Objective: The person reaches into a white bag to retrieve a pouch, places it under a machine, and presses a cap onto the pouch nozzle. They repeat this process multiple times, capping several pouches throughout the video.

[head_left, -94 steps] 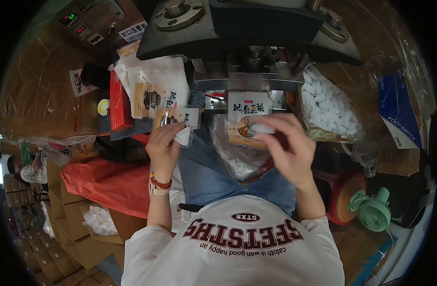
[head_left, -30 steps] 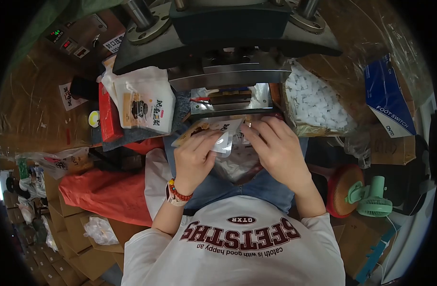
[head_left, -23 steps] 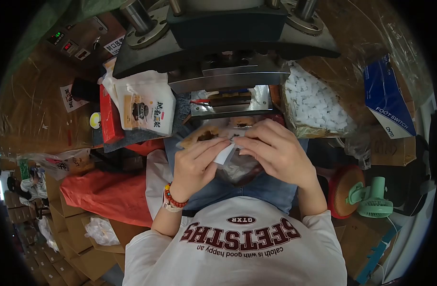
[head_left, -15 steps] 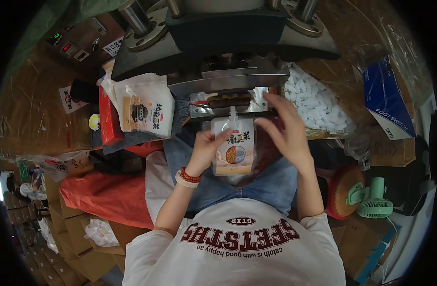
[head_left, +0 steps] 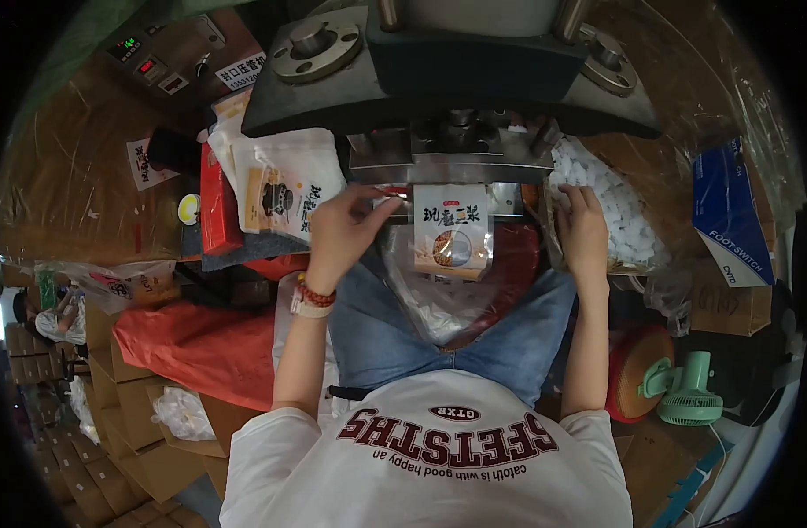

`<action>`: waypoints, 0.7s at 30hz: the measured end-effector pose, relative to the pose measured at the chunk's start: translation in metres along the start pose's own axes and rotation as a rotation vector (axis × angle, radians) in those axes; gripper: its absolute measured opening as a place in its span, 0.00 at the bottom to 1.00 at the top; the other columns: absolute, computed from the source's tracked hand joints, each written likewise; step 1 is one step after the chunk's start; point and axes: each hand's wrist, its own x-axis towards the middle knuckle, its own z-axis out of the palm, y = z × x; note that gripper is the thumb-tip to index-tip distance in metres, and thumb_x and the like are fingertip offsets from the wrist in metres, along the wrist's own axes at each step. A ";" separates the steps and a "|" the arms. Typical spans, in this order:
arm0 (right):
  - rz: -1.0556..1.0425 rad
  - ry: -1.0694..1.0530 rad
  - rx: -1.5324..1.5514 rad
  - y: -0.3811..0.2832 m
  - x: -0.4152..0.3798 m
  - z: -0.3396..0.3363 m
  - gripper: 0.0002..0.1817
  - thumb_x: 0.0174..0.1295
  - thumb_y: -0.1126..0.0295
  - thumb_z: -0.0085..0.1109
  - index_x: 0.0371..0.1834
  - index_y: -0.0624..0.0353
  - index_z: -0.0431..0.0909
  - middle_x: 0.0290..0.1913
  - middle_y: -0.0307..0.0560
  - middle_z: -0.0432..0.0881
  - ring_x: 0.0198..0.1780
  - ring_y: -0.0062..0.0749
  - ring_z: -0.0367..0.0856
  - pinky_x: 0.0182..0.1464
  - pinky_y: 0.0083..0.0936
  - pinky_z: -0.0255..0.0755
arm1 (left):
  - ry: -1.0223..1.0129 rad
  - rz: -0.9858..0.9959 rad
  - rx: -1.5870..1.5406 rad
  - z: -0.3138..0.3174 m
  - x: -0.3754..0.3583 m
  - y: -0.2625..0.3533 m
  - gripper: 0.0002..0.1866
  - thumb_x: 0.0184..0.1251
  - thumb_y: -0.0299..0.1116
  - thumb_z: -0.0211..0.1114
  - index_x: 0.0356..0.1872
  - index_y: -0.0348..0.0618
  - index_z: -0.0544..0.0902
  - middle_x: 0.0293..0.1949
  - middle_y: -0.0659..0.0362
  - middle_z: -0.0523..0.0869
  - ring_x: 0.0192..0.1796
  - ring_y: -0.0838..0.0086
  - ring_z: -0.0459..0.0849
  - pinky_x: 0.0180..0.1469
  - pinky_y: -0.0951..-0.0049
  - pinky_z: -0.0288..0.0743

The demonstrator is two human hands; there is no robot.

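A printed white pouch (head_left: 453, 231) hangs upright at the front of the press, its top edge under the metal jaw (head_left: 456, 167). Neither of my hands touches it. My left hand (head_left: 337, 231) is just left of the pouch, thumb and fingers apart, in front of a stack of similar pouches (head_left: 280, 180). On the other side, my right hand (head_left: 585, 233) reaches to the near edge of a heap of small white plastic pieces (head_left: 610, 198). Its fingers are bent and slightly apart, with nothing visible in them. A clear plastic bag (head_left: 438, 312) with contents lies below the pouch.
The dark press head (head_left: 474, 66) stands over the work spot. A red box (head_left: 218, 202) is beside the pouch stack, and a control box (head_left: 170, 57) sits at the upper left. To the right are a blue carton (head_left: 729, 211) and a green fan (head_left: 689, 387).
The pouch has gone from my left hand to the press jaw. My left hand has moved left and upward, away from it; my right hand has moved right to the white pieces. The view has shifted slightly.
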 end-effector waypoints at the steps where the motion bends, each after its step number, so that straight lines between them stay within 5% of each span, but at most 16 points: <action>1: 0.056 -0.034 0.051 -0.001 -0.001 0.000 0.14 0.59 0.80 0.54 0.50 0.62 0.76 0.46 0.55 0.78 0.41 0.53 0.79 0.44 0.39 0.73 | 0.005 0.001 0.005 -0.013 0.002 -0.009 0.23 0.58 0.47 0.71 0.50 0.42 0.83 0.45 0.56 0.86 0.50 0.65 0.84 0.54 0.69 0.74; 3: 0.034 -0.003 0.035 -0.001 0.001 0.003 0.14 0.59 0.80 0.54 0.50 0.62 0.76 0.46 0.55 0.77 0.41 0.52 0.79 0.43 0.39 0.73 | 0.569 0.657 0.692 -0.031 0.009 -0.032 0.35 0.57 0.55 0.67 0.65 0.52 0.73 0.65 0.52 0.72 0.70 0.51 0.65 0.69 0.47 0.55; 4: 0.007 0.021 0.011 -0.001 0.001 0.006 0.14 0.59 0.80 0.54 0.50 0.63 0.75 0.46 0.55 0.77 0.41 0.52 0.79 0.43 0.38 0.73 | 0.570 0.644 0.701 -0.030 0.017 -0.048 0.35 0.57 0.55 0.67 0.65 0.52 0.73 0.65 0.52 0.72 0.70 0.51 0.65 0.69 0.47 0.55; 6: 0.037 0.006 0.023 -0.003 0.001 0.007 0.14 0.60 0.80 0.54 0.50 0.63 0.75 0.46 0.56 0.77 0.41 0.53 0.78 0.44 0.39 0.73 | 0.442 0.592 0.793 -0.027 0.053 -0.084 0.41 0.58 0.59 0.62 0.71 0.53 0.64 0.74 0.51 0.55 0.77 0.48 0.43 0.70 0.34 0.31; 8: 0.074 0.011 0.028 -0.003 0.001 0.007 0.14 0.60 0.80 0.54 0.50 0.63 0.75 0.46 0.57 0.78 0.42 0.54 0.78 0.45 0.40 0.73 | 0.546 0.536 0.764 -0.031 0.078 -0.099 0.40 0.59 0.59 0.59 0.69 0.49 0.66 0.75 0.51 0.55 0.77 0.47 0.44 0.68 0.29 0.30; 11: 0.061 0.062 -0.036 0.002 -0.001 0.009 0.15 0.59 0.79 0.54 0.50 0.64 0.75 0.45 0.57 0.78 0.47 0.55 0.77 0.47 0.42 0.73 | 0.698 0.196 0.784 -0.028 0.094 -0.106 0.45 0.58 0.59 0.60 0.72 0.43 0.59 0.77 0.52 0.49 0.78 0.47 0.39 0.68 0.28 0.28; 14: 0.010 0.039 -0.018 0.002 -0.001 0.011 0.16 0.59 0.80 0.52 0.52 0.65 0.75 0.44 0.62 0.79 0.46 0.57 0.77 0.50 0.43 0.71 | 0.889 0.163 0.707 -0.023 0.103 -0.102 0.46 0.59 0.59 0.59 0.73 0.42 0.56 0.77 0.52 0.48 0.78 0.46 0.39 0.67 0.27 0.27; 18: 0.084 -0.026 -0.013 0.002 0.000 0.009 0.17 0.58 0.80 0.54 0.52 0.65 0.73 0.42 0.63 0.78 0.45 0.58 0.77 0.48 0.43 0.71 | 0.886 0.074 0.732 -0.024 0.095 -0.093 0.47 0.60 0.61 0.58 0.74 0.42 0.54 0.77 0.52 0.48 0.78 0.48 0.39 0.68 0.30 0.28; 21: 0.104 -0.008 0.038 0.000 -0.001 0.004 0.18 0.57 0.80 0.55 0.52 0.66 0.73 0.41 0.63 0.78 0.43 0.57 0.77 0.46 0.43 0.72 | 0.864 0.198 0.501 -0.033 0.065 -0.085 0.47 0.61 0.61 0.58 0.74 0.43 0.54 0.77 0.51 0.49 0.78 0.50 0.42 0.71 0.34 0.28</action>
